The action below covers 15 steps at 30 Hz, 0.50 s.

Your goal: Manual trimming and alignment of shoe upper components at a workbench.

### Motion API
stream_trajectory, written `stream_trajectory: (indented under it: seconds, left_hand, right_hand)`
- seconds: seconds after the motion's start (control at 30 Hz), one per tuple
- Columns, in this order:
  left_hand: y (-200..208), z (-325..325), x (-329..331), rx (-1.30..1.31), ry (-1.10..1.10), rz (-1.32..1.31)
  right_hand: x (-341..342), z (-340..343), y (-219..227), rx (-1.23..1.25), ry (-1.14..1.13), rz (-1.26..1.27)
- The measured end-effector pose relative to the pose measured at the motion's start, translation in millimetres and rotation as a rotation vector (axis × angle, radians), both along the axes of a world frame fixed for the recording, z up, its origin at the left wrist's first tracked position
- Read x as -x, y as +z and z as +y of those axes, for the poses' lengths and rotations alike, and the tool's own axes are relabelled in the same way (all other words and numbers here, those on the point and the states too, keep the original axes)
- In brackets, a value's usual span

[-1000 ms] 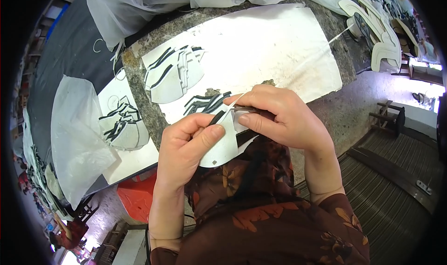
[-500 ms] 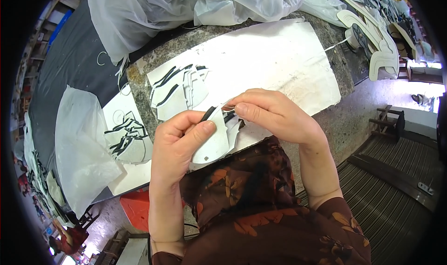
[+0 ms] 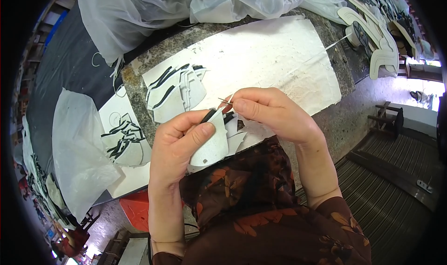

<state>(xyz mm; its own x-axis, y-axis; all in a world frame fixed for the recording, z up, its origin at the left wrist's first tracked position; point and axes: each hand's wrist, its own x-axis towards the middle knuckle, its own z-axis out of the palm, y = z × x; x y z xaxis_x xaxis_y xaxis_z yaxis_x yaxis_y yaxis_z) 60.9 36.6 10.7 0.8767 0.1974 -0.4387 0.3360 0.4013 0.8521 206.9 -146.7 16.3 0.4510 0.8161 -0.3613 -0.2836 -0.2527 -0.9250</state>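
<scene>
Between thumb and fingers of my left hand (image 3: 179, 141) is a flat white piece (image 3: 209, 146) with a black strip along its upper edge and a small dark mark near its rounded lower end. My right hand (image 3: 272, 111) is closed in a pinch on a thin, pointed, dark tool (image 3: 225, 100), close to the piece's upper tip. A narrow white strip runs up from that tip to my right fingertips. More white pieces (image 3: 237, 140) lie just behind the held one. Left of my hands, a fanned stack of similar black-edged pieces (image 3: 186, 90) rests on the white sheet (image 3: 270, 51).
Another pile of black-edged pieces (image 3: 128, 144) lies at the left beside a clear plastic bag (image 3: 79, 148). Large plastic bags (image 3: 139, 23) cover the table's far side. A spool (image 3: 357, 34) with white tape and cream cut parts (image 3: 384, 55) sit at the far right. A red stool (image 3: 135, 211) stands below.
The thin tool's point now shows beyond my right fingertips, and the white strip stands more upright. My left hand keeps its hold on the piece. The pieces behind it have spread slightly.
</scene>
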Motion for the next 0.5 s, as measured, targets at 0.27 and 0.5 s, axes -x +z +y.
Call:
stream_trajectory:
  seconds: [0.27,0.5]
  left_hand:
    - [-2.0,-1.4,-2.1,0.087,0.046,-0.021]
    - [-4.7,-0.7,-0.6,0.074,0.062,-0.010]
  right_hand:
    - [0.8,2.3,-4.5,-0.028,-0.026,0.088]
    - [1.0,4.4,-8.8,-0.050,-0.037,0.141]
